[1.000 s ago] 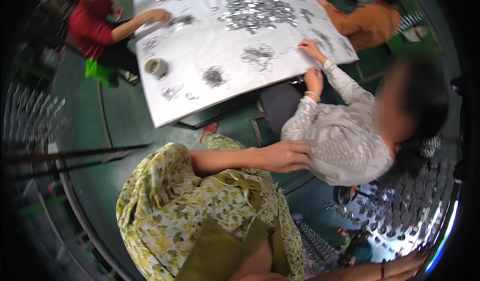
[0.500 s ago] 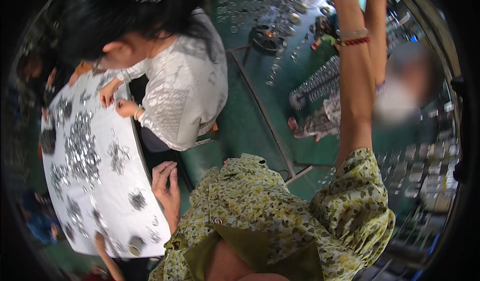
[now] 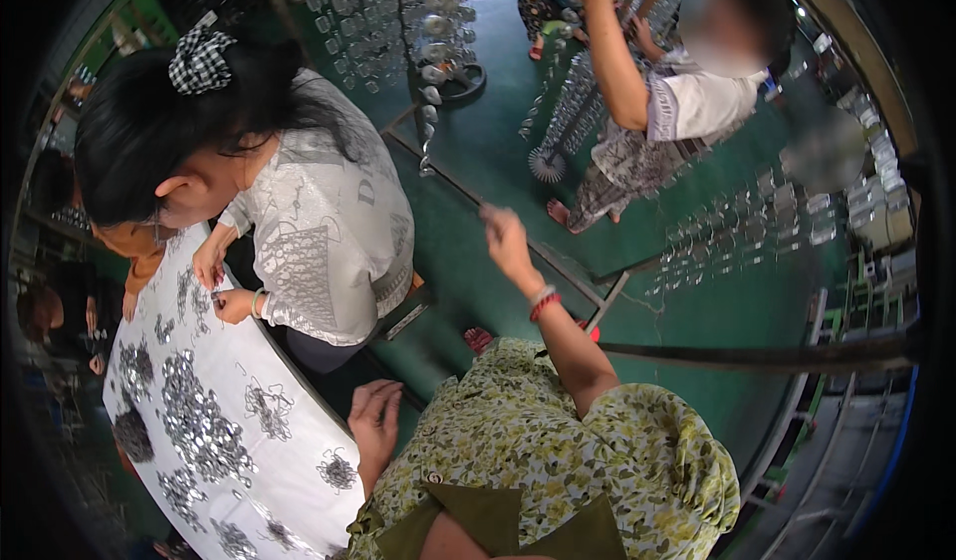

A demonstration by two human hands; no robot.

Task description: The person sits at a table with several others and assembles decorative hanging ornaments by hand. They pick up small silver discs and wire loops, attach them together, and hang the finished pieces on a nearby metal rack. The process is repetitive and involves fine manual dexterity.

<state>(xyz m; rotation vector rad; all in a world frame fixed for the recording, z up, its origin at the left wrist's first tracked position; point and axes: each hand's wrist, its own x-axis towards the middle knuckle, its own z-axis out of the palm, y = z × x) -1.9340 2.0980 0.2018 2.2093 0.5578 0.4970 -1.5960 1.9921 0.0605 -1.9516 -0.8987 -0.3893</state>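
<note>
My left hand (image 3: 374,423) is beside the edge of a white-topped table (image 3: 334,426), fingers loosely bent and apart, with nothing visible in it. My right hand (image 3: 508,243), with a red bead bracelet (image 3: 545,303) at its wrist, is out in front above the green floor, near a dark metal bar (image 3: 433,170). Its fingers are smeared, and whether they hold anything does not show. On the table lie a large heap of shiny silver pieces (image 3: 194,416) and small piles of wire hooks (image 3: 267,411), the nearest pile (image 3: 337,471) close to my left hand.
A seated person in a grey top (image 3: 334,222) works at the table on my left. Ahead stands another person (image 3: 697,102) with an arm raised. Strands of shiny round pieces (image 3: 435,57) hang at the front, and rows of clear pieces (image 3: 737,226) hang at right.
My right arm has come down from its raised position and moved left. The view has shifted, so the standing person shows more fully. My left hand stays near the table edge.
</note>
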